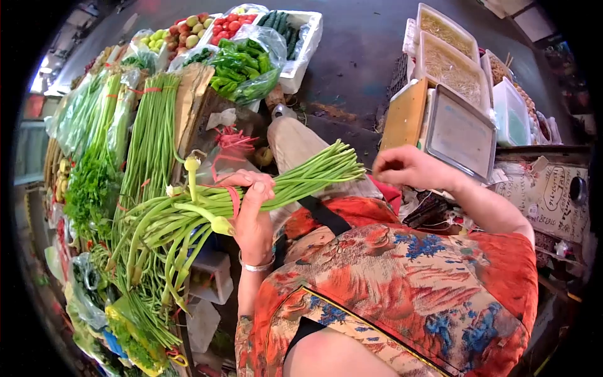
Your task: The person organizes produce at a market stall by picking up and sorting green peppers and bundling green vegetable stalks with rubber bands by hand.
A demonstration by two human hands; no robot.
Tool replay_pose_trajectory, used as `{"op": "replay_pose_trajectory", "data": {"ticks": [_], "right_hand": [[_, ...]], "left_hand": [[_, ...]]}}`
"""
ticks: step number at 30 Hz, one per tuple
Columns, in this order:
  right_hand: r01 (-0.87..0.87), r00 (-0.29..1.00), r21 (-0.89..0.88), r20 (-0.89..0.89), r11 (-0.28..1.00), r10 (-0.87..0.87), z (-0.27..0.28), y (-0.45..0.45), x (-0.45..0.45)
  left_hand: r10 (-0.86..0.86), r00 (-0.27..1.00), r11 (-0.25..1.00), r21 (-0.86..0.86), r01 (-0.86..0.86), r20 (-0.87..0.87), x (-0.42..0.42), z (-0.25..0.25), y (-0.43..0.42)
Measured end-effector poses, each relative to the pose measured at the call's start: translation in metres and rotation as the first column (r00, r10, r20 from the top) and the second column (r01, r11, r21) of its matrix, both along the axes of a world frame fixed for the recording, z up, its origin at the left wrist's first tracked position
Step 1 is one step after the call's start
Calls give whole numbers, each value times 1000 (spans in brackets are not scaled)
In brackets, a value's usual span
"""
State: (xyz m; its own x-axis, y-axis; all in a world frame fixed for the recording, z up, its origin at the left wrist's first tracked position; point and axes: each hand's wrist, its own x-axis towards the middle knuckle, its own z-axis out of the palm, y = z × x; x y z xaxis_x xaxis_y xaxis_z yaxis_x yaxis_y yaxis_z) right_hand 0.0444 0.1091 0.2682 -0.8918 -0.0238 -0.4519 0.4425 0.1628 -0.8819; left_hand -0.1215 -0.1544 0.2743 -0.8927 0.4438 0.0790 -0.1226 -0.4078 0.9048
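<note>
My left hand point(247, 201) is wrapped round a bunch of garlic scapes point(308, 174), with a red band near its fingers. The evenly cut stem ends point to the right, while the curling tips with pale buds point(221, 225) hang out to the left. My right hand point(408, 168) is just right of the cut ends, a small gap away. Its fingers are curled in, and whatever may be between them is hidden. A bundle of red ties point(233, 143) lies behind my left hand.
Long green bundles point(151, 132) and leafy herbs point(94, 195) stand at left. A bag of green peppers point(242, 69) and a white foam box point(308, 50) are at the back. On the right are tubs point(452, 75), a metal tray point(460, 132) and a marked box point(553, 195).
</note>
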Motion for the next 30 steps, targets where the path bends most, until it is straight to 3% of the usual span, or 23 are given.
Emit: {"op": "replay_pose_trajectory", "data": {"ticks": [3, 6, 11, 13, 14, 15, 17, 20, 21, 24, 25, 27, 30], "right_hand": [[41, 951, 205, -307, 978, 25, -34, -28, -29], [62, 866, 381, -481, 923, 140, -61, -53, -48], [26, 821, 339, -545, 940, 173, -77, -49, -60], [84, 831, 323, -544, 943, 113, -74, -40, -65], [158, 826, 401, -554, 902, 102, -73, -36, -68], [244, 793, 498, -597, 832, 125, -72, -34, -71], [386, 714, 488, -696, 783, 82, -78, -37, -80], [411, 719, 544, -687, 731, 107, -99, -40, -93], [410, 718, 539, -688, 736, 105, -100, -39, -94], [110, 847, 560, -485, 821, 217, -107, -32, -89], [109, 846, 558, -487, 823, 218, -107, -35, -89], [270, 782, 551, -604, 790, 155, -106, -39, -86], [182, 799, 364, -596, 913, 78, -92, -46, -88]], "left_hand": [[12, 1000, 1000, 23, -12, -16, -2, -1, -1], [-2, 1000, 996, 87, 2, 1, -4, -8, -5], [4, 1000, 998, 64, -3, -16, -5, -9, -11], [-10, 1000, 994, 109, 9, 2, -7, -12, -14], [-15, 1000, 994, 108, 16, -12, -8, -12, -15], [-12, 1000, 994, 109, 13, -12, -9, -13, -13], [-15, 999, 992, 121, 20, -39, -9, -14, -12], [-49, 996, 993, 103, 56, -76, -10, -12, -11], [-46, 996, 994, 97, 53, -77, -11, -12, -12], [-28, 999, 992, 123, 31, -22, -12, -14, -14], [-25, 999, 992, 120, 28, -23, -12, -13, -15], [-3, 1000, 996, 92, 4, -9, -12, -12, -12], [-1, 1000, 993, 122, -2, 23, -13, -16, -13]]}}
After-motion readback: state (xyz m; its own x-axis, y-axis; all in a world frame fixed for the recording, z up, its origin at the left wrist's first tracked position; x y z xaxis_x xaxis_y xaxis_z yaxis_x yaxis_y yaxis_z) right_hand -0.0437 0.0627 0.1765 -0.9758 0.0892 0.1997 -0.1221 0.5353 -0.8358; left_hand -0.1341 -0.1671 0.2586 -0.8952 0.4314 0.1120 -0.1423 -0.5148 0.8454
